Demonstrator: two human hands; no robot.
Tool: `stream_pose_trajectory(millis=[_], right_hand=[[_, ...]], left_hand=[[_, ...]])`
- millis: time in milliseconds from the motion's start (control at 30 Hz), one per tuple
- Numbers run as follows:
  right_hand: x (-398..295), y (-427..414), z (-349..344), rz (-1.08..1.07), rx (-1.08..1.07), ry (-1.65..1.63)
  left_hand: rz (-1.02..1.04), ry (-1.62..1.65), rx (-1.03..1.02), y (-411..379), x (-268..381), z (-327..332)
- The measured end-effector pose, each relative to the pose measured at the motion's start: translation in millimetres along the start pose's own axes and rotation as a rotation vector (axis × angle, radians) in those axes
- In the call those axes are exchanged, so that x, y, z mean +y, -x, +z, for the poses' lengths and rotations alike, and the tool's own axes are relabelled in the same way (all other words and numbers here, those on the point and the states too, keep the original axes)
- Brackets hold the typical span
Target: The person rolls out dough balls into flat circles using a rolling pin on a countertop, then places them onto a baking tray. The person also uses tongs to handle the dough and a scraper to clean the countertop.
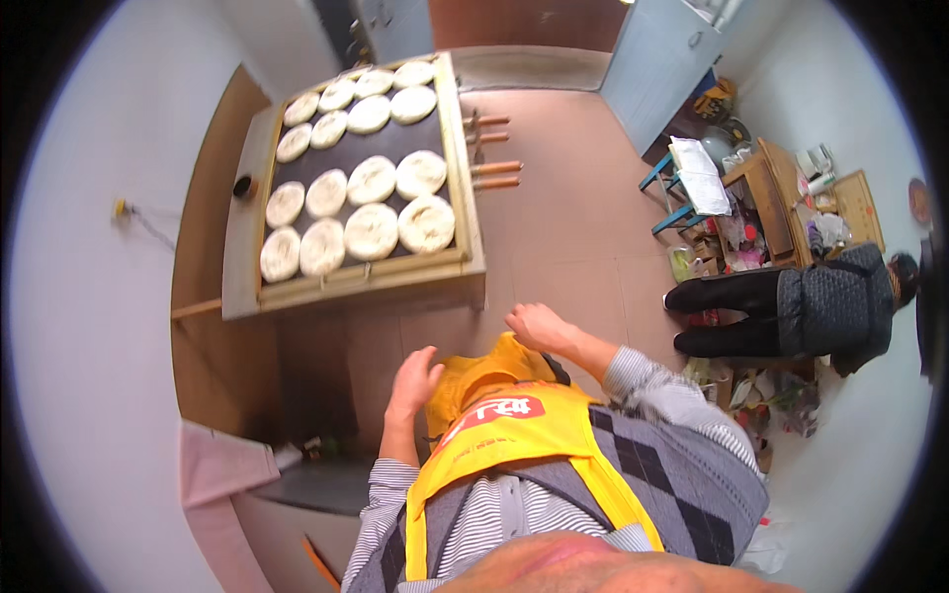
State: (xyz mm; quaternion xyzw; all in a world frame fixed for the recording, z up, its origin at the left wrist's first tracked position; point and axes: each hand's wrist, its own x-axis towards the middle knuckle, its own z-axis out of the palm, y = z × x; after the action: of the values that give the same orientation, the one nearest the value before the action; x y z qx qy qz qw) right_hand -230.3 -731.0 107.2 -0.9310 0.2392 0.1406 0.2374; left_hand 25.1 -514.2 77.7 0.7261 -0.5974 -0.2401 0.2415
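My left hand is at my waist beside the yellow apron, its fingers a little apart and nothing seen in it. Across the apron, my right hand has its fingers curled near the cloth's upper edge; whether it holds a bit of the cloth I cannot tell. Beyond my hands stands a large flat griddle in a pale frame, bearing rows of round flat dough breads. Wooden-handled tools stick out from its right side. Neither hand touches the griddle.
A small dark cup rests on the griddle's left ledge. To the right are a blue stool with papers, a cluttered wooden table, and a person in dark clothes. An open door stands at the back. Pink cloth hangs at lower left.
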Motion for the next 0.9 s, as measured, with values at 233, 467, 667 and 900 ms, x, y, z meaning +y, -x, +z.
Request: stream_pose_trajectory(millis=[233, 467, 667, 900], right_hand=[[62, 83, 3, 0.315, 0.19, -0.209], [150, 97, -2, 0.472, 0.207, -0.253], [241, 63, -71, 0.411, 0.163, -0.239], [341, 101, -161, 0.613, 0.376, -0.307]], left_hand=[[0.23, -0.019, -0.485, -176, 99, -9], [0.258, -0.068, -0.382, -328, 159, 13], [0.124, -0.029, 0.029, -490, 81, 92], [-0.674, 0.038, 0.391, -604, 57, 114]])
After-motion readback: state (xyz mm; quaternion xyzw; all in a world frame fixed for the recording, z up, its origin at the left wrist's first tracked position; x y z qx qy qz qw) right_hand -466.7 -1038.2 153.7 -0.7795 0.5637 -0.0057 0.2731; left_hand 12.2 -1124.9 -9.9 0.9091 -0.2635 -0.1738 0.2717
